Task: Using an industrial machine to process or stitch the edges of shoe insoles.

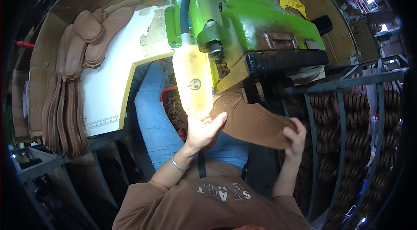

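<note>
A brown shoe sole [256, 121] with a textured face is held level in front of my lap, under the working end of a green machine [260, 21]. My left hand [203, 131] grips its left end, the thumb resting on top. At the opposite end, my right hand [296, 138] is closed round the edge, thumb above and fingers round the rim. The sole's upper edge lies against or just below the dark machine parts; contact cannot be made out. A glowing yellow lamp [191, 87] hangs just above my left hand and hides part of it.
Stacked brown soles [65, 108] line the left edge of a white table [104, 82] with a yellow rim, beside cardboard walls. Metal racks [341, 143] of brown soles stand on the right. A red container [164, 96] with brown scraps sits between my legs.
</note>
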A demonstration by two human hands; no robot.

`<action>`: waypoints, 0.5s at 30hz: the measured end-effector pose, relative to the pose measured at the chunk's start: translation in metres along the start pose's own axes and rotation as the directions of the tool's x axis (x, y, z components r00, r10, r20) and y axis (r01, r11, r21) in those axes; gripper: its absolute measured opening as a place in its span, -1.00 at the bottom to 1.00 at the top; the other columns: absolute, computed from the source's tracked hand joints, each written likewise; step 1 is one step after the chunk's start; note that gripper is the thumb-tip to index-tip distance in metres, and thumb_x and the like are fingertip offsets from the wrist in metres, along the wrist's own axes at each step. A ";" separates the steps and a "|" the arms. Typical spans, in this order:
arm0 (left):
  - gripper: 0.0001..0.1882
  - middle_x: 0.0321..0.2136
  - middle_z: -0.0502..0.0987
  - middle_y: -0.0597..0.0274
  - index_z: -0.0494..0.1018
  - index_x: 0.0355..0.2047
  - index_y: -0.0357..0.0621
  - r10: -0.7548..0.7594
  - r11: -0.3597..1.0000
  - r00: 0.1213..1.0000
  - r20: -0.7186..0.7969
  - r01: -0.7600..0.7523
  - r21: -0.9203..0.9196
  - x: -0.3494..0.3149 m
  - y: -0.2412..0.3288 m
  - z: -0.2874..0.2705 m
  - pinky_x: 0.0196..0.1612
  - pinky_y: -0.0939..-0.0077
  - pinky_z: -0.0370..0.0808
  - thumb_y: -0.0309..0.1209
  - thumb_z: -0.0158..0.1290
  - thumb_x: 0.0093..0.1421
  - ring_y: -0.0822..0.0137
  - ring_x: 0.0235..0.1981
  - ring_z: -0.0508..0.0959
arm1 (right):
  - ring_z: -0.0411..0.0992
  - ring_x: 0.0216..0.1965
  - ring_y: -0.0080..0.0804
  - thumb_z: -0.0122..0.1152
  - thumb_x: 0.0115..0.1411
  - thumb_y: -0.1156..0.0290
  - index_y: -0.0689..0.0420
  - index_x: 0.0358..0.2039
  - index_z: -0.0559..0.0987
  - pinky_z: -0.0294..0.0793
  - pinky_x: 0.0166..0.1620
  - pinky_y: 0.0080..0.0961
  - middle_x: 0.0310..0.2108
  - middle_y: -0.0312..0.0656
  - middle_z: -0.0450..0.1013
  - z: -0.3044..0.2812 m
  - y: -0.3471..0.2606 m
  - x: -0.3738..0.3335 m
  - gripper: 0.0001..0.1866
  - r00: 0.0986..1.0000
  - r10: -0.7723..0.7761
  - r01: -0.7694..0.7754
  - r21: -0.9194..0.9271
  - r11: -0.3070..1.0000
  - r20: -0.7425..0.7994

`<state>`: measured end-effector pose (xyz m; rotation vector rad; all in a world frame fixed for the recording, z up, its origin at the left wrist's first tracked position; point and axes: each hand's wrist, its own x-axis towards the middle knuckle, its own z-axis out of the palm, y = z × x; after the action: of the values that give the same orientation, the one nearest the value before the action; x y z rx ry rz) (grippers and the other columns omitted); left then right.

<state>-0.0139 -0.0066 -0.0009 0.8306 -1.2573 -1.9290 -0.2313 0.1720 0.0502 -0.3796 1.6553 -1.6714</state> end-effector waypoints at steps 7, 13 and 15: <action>-0.70 -0.30 0.53 0.17 0.40 -0.15 -0.38 0.044 0.999 0.998 -0.043 -0.045 -0.016 0.001 0.005 0.003 -0.18 0.63 0.48 -0.62 0.11 0.09 0.46 -0.29 0.52 | 0.43 -0.24 -0.50 0.33 -0.06 0.52 0.27 -0.23 0.48 0.41 -0.10 -0.57 -0.25 -0.20 0.47 0.003 -0.005 0.051 -0.65 0.992 -0.037 0.043 -0.043 0.998 0.124; -0.79 -0.44 0.61 0.16 0.52 -0.36 -0.38 0.185 0.982 0.965 -0.185 -0.189 -0.003 0.006 0.012 0.013 -0.39 0.64 0.48 -0.48 0.24 0.03 0.54 -0.45 0.55 | 0.43 -0.12 -0.43 0.36 -0.02 0.47 0.30 -0.01 0.39 0.42 -0.03 -0.49 -0.12 -0.16 0.45 0.008 0.124 0.001 -0.45 0.864 0.317 -0.339 -0.013 0.941 0.392; -0.77 -0.48 0.60 0.14 0.53 -0.38 -0.38 0.252 0.956 0.958 -0.138 -0.225 0.187 0.014 0.020 0.008 -0.41 0.63 0.49 -0.45 0.26 0.00 0.51 -0.49 0.56 | 0.42 -0.09 -0.39 0.29 0.04 0.53 0.31 0.02 0.36 0.40 0.00 -0.46 -0.09 -0.14 0.43 0.033 0.153 -0.022 -0.49 0.819 0.342 -0.445 0.133 0.886 0.461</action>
<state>-0.0245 -0.0196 0.0181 0.8571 -1.3698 -1.5488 -0.1497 0.1792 -0.0849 -0.2372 1.1019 -1.3289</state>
